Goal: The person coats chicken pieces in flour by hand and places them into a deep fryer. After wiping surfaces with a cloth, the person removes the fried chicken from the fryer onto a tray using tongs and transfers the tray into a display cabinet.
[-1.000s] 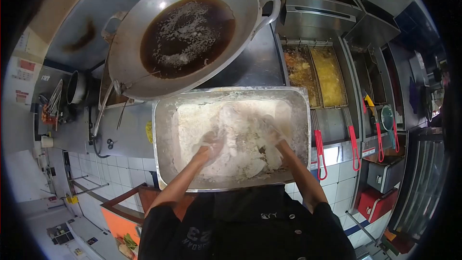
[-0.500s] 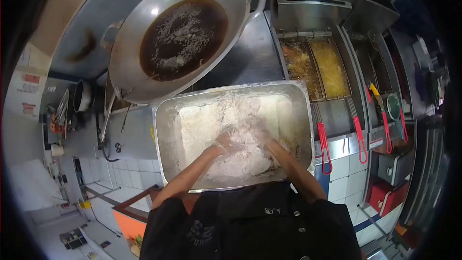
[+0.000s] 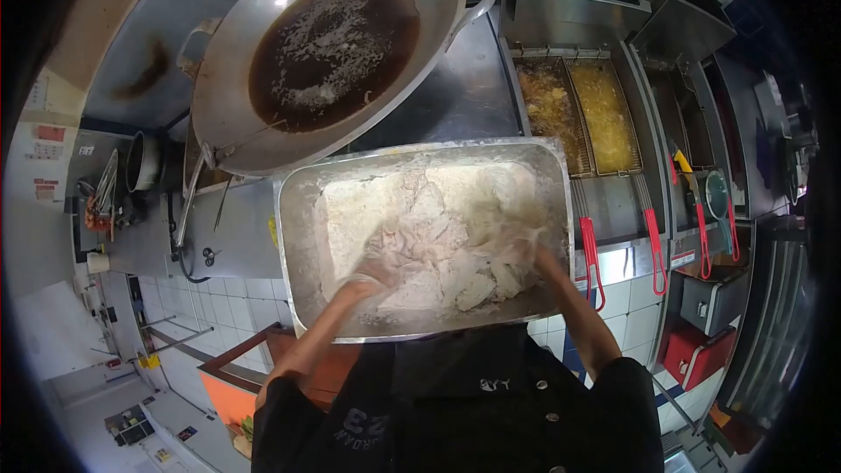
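A large metal tray [image 3: 293, 298] holds white flour and several flour-coated pieces [image 3: 429, 250]. My left hand [image 3: 381, 264], in a clear floury glove, is in the tray at the left side of the coated pieces; its fingers are blurred and partly lost in the flour. On the right side of the tray, my right hand [image 3: 519, 247] is smeared by motion over the flour, and its fingers cannot be made out. Whether either hand grips a piece is not visible.
A big wok [image 3: 223, 79] of dark oil stands behind the tray on the left. Two fryer baskets [image 3: 604, 114] sit in bubbling oil at the back right, their red handles [image 3: 590, 254] reaching toward the front. A pot [image 3: 144, 162] is at the far left.
My hands were close together at the middle of the tray half a second ago; now they are farther apart, the right one moved right and the left one slightly left.
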`<state>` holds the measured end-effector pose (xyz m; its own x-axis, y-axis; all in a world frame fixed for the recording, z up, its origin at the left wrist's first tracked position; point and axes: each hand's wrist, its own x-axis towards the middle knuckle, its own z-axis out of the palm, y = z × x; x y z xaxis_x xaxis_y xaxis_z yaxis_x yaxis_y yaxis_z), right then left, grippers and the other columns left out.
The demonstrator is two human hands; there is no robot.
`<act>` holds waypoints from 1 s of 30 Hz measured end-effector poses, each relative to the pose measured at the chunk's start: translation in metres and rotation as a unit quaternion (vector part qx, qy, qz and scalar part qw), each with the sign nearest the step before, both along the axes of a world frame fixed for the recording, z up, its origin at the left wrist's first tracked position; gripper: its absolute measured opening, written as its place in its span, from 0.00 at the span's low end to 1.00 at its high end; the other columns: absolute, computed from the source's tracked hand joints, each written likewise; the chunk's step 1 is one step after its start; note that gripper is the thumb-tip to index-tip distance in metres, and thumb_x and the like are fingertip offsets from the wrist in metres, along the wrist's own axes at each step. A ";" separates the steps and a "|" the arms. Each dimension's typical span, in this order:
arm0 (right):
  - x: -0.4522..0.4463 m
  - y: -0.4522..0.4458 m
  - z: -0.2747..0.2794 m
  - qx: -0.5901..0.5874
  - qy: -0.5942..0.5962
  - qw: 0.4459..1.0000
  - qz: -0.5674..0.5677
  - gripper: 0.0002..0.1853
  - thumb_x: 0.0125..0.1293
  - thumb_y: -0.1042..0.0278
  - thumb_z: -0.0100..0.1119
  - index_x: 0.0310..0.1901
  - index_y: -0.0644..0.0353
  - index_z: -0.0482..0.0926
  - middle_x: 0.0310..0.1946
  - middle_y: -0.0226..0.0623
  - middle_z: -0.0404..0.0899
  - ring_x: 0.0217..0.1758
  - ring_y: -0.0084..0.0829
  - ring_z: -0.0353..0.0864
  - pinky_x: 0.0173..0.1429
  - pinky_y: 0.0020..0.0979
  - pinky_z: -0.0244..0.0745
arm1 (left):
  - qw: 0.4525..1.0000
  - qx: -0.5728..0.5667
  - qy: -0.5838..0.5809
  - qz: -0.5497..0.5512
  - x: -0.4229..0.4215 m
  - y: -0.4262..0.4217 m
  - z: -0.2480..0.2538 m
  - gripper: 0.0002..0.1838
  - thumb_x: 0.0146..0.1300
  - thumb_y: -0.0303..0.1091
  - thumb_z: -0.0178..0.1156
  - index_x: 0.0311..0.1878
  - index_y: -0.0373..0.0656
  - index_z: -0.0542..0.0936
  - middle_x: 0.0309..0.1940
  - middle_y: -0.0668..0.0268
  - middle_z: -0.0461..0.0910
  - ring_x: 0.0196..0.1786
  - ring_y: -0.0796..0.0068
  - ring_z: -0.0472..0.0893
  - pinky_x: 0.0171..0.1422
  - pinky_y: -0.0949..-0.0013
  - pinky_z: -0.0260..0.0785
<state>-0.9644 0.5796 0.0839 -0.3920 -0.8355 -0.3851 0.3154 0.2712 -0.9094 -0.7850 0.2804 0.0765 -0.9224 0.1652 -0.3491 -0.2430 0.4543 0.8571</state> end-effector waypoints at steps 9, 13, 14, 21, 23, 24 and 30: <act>0.032 -0.130 -0.036 -0.053 0.119 0.989 -0.071 0.21 0.71 0.70 0.45 0.65 0.63 0.66 0.51 0.37 0.75 0.55 0.30 0.75 0.61 0.30 0.73 | 0.979 -0.202 -0.019 0.014 -0.065 0.027 0.055 0.25 0.73 0.38 0.44 0.70 0.38 0.62 0.70 0.62 0.62 0.71 0.64 0.60 0.77 0.65 0.46; 0.010 -0.089 -0.017 -0.050 0.119 0.984 -0.124 0.21 0.70 0.71 0.47 0.64 0.65 0.67 0.46 0.37 0.77 0.52 0.30 0.76 0.58 0.30 0.75 | 0.924 0.120 -0.136 0.337 -0.056 0.001 0.037 0.29 0.71 0.48 0.49 0.67 0.37 0.65 0.65 0.56 0.68 0.66 0.69 0.68 0.73 0.70 0.55; 0.004 -0.074 -0.013 -0.042 0.117 0.985 -0.118 0.22 0.70 0.71 0.47 0.64 0.65 0.67 0.45 0.37 0.77 0.52 0.30 0.76 0.58 0.30 0.75 | 0.923 0.121 -0.134 0.341 -0.056 0.001 0.056 0.29 0.71 0.48 0.49 0.67 0.37 0.65 0.65 0.56 0.68 0.66 0.69 0.68 0.73 0.70 0.55; 0.026 -0.002 0.000 0.028 0.086 0.996 0.008 0.22 0.69 0.71 0.48 0.64 0.65 0.67 0.45 0.37 0.78 0.51 0.30 0.76 0.58 0.30 0.75 | 0.974 -0.154 -0.125 0.112 -0.037 0.038 0.083 0.39 0.56 0.53 0.64 0.65 0.36 0.68 0.62 0.49 0.71 0.64 0.61 0.71 0.69 0.63 0.63; 0.043 -0.019 -0.006 0.024 0.090 0.996 0.016 0.22 0.69 0.71 0.48 0.64 0.65 0.67 0.45 0.37 0.78 0.51 0.30 0.76 0.58 0.30 0.75 | 0.967 -0.234 -0.002 0.099 -0.036 0.060 0.050 0.40 0.53 0.53 0.66 0.64 0.38 0.69 0.61 0.49 0.72 0.63 0.61 0.72 0.68 0.63 0.63; 0.047 -0.030 -0.010 0.016 0.099 0.995 0.008 0.22 0.69 0.71 0.48 0.63 0.65 0.67 0.45 0.37 0.78 0.51 0.30 0.76 0.58 0.30 0.75 | 0.970 -0.237 0.047 0.024 -0.050 0.065 0.048 0.38 0.54 0.52 0.66 0.64 0.40 0.70 0.61 0.50 0.72 0.62 0.63 0.73 0.67 0.63 0.65; 0.037 -0.059 -0.040 0.029 0.138 0.987 -0.082 0.22 0.68 0.71 0.50 0.63 0.65 0.67 0.44 0.38 0.78 0.51 0.30 0.76 0.57 0.30 0.74 | 0.992 0.020 -0.098 0.079 -0.078 0.051 0.053 0.26 0.61 0.40 0.62 0.61 0.41 0.73 0.57 0.54 0.76 0.56 0.66 0.77 0.65 0.63 0.66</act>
